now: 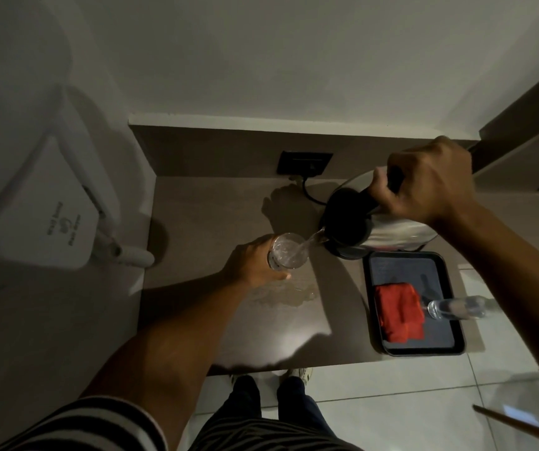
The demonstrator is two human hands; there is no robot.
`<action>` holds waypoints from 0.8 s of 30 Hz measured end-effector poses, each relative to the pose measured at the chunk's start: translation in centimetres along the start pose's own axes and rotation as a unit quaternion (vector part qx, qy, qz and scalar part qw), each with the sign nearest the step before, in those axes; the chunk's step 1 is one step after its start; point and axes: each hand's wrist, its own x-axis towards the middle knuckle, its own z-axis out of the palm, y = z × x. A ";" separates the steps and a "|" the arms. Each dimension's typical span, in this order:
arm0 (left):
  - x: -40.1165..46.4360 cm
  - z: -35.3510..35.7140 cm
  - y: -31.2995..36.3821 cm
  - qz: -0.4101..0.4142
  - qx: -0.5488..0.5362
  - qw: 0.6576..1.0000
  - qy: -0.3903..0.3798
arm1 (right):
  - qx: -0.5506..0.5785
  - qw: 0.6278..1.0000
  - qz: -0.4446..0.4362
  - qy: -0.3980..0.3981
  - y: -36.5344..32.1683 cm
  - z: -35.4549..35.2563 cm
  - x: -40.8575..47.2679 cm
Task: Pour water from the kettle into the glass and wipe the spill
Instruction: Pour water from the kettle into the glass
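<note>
Brown table [229, 206] carrying everything, with a black tray [457, 345] at its right edge keeping a folded red cloth [398, 312] within reach of the spill [289, 296]. Steel kettle [392, 234] tipped spout-down over the glass [287, 250], right hand [424, 187] clenched round its black handle to control the stream. Left hand [250, 262] wrapped round the glass, steadying it on the table just behind the puddle.
</note>
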 end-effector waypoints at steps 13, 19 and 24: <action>0.0 0.2 0.0 -0.010 -0.005 1.000 0.007 | -0.007 1.000 -0.004 0.015 0.1 -1.1 0.5; -0.1 0.3 -0.1 -0.006 -0.005 1.000 0.010 | -0.007 1.000 0.001 -0.006 -0.1 -0.5 0.2; 0.0 0.3 0.0 -0.015 0.000 1.000 0.006 | -0.014 1.000 -0.012 -0.007 -0.3 0.1 -0.2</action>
